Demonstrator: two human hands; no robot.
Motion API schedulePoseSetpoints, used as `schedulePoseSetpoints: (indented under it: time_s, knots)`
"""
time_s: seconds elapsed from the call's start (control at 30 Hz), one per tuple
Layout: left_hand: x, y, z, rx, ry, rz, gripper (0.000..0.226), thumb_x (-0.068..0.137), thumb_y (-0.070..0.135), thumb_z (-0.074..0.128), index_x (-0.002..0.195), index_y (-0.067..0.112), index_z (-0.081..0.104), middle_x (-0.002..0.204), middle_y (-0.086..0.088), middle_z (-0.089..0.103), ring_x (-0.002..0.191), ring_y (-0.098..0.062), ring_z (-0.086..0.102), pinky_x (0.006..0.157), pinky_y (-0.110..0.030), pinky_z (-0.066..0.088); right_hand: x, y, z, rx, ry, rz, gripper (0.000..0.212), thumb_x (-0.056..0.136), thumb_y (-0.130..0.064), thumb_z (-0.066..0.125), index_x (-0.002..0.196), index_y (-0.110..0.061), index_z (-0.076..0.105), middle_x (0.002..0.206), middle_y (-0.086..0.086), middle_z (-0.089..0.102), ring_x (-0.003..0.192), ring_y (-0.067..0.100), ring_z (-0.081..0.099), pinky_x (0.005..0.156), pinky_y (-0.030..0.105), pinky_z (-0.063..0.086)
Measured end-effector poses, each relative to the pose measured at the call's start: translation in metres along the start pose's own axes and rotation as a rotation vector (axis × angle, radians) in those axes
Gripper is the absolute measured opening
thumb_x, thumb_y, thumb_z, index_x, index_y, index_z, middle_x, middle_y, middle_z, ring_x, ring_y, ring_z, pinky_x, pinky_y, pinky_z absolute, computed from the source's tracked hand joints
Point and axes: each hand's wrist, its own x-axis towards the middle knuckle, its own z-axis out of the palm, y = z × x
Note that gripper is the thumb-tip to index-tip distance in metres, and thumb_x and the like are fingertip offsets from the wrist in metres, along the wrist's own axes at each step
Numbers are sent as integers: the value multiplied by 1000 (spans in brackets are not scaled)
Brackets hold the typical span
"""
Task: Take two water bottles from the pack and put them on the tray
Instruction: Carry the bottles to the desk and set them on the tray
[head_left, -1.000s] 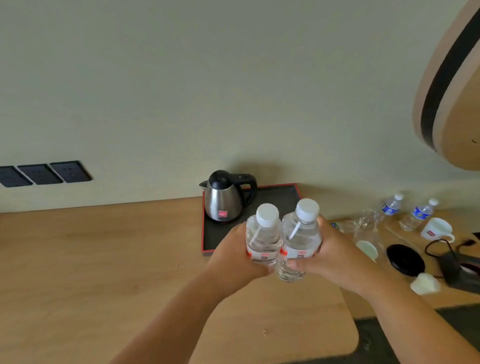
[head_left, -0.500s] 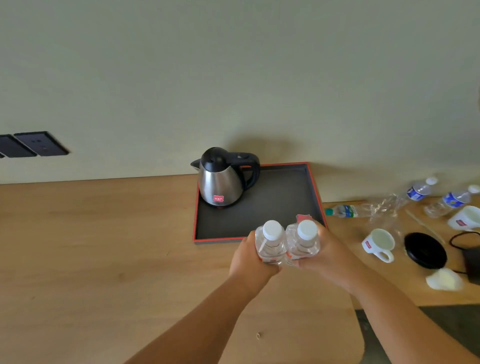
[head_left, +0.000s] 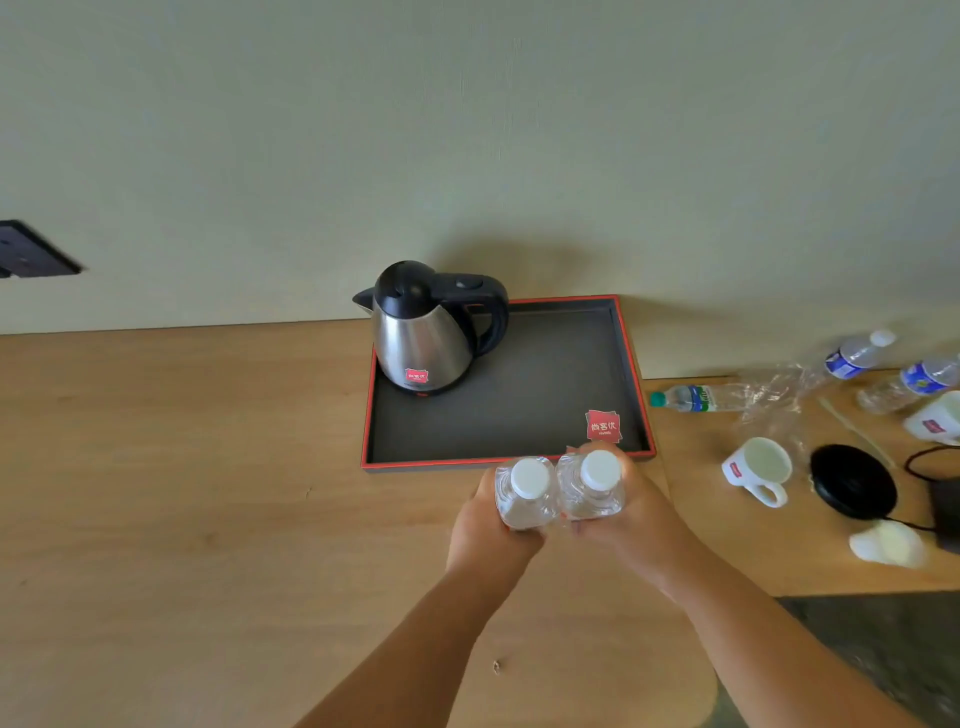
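Observation:
Two clear water bottles with white caps are held upright side by side just in front of the tray's near edge. My left hand grips the left water bottle. My right hand grips the right water bottle. The dark grey tray with a red rim lies against the wall, with a red logo sticker near its front right corner. The bottles' lower halves are hidden by my hands.
A steel kettle with a black handle stands on the tray's back left. To the right lie a torn plastic wrap, three other bottles, a white mug, a black round base and a cable.
The view has tilted down and the tray appears lower and larger. Both hands with the bottles have come down to the tray's near edge.

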Motion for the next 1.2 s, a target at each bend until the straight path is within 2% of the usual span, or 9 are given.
schedulePoseSetpoints:
  time_s: [0.27, 0.47, 0.57, 0.67, 0.73, 0.83, 0.97, 1.07, 1.2]
  knots:
    - [4, 7, -6, 13, -43, 55, 56, 73, 7, 73, 93, 54, 51, 95, 16, 70, 85, -7, 67, 63, -18, 49, -2, -3, 1, 19, 10, 9, 64, 75, 16, 77, 110, -36, 63, 98, -15, 75, 88, -7, 70, 78, 13, 56]
    - [1, 9, -10, 38, -64, 75, 60, 72, 12, 75, 121, 41, 56, 107, 15, 71, 96, -13, 69, 73, -20, 53, -4, -6, -4, -1, -41, 16, 66, 76, 10, 78, 119, -38, 62, 108, -12, 75, 104, 10, 72, 82, 22, 58]
    - [3, 9, -23, 34, -213, 81, 105, 70, 3, 74, 156, 40, 28, 120, 13, 66, 102, -17, 68, 79, -23, 58, -9, -16, -10, -20, -112, 51, 81, 76, 9, 76, 138, -37, 50, 117, -19, 69, 104, 9, 71, 87, 33, 61]
    - [-4, 23, -52, 121, -415, 93, 126, 75, -6, 72, 162, 42, -5, 140, 12, 48, 117, -17, 62, 83, -19, 54, -20, -34, -27, -98, -169, 91, 109, 73, -4, 79, 156, -48, 24, 139, -36, 47, 109, -12, 60, 99, 29, 56]
    - [-14, 36, -73, 107, -423, 152, 125, 74, 0, 76, 165, 39, -1, 159, 9, 33, 145, -13, 43, 98, -18, 49, -28, -50, -41, -148, -142, 66, 117, 68, -20, 86, 159, -52, 19, 153, -28, 41, 130, -6, 51, 109, 31, 49]
    - [-37, 63, -96, 182, -268, 330, 106, 74, 25, 86, 161, 39, 26, 160, 9, 39, 147, -7, 42, 119, -30, 41, -42, -78, -57, -249, -83, -4, 101, 74, -32, 92, 156, -45, 35, 147, -21, 46, 136, 1, 45, 107, 28, 39]
    - [-68, 111, -109, 636, 33, 545, 46, 94, 43, 71, 138, 33, 61, 132, 13, 66, 118, -10, 63, 102, -26, 47, -45, -106, -66, -436, -18, -2, 57, 79, -54, 79, 129, -32, 64, 111, -13, 71, 100, 8, 67, 80, 27, 51]
    - [-75, 133, -106, 900, 151, 591, 37, 101, 52, 54, 124, 26, 67, 107, 5, 76, 98, -21, 69, 91, -33, 49, -43, -124, -58, -601, 37, 8, 42, 79, -59, 72, 111, -32, 67, 89, -10, 69, 80, 10, 65, 67, 29, 49]
    - [-74, 141, -94, 1142, 34, 582, 32, 104, 44, 52, 123, 20, 64, 111, -2, 74, 105, -26, 68, 76, -34, 36, -40, -136, -41, -812, 38, -18, 33, 84, -45, 70, 113, -29, 67, 108, -7, 73, 101, 18, 70, 83, 35, 59]
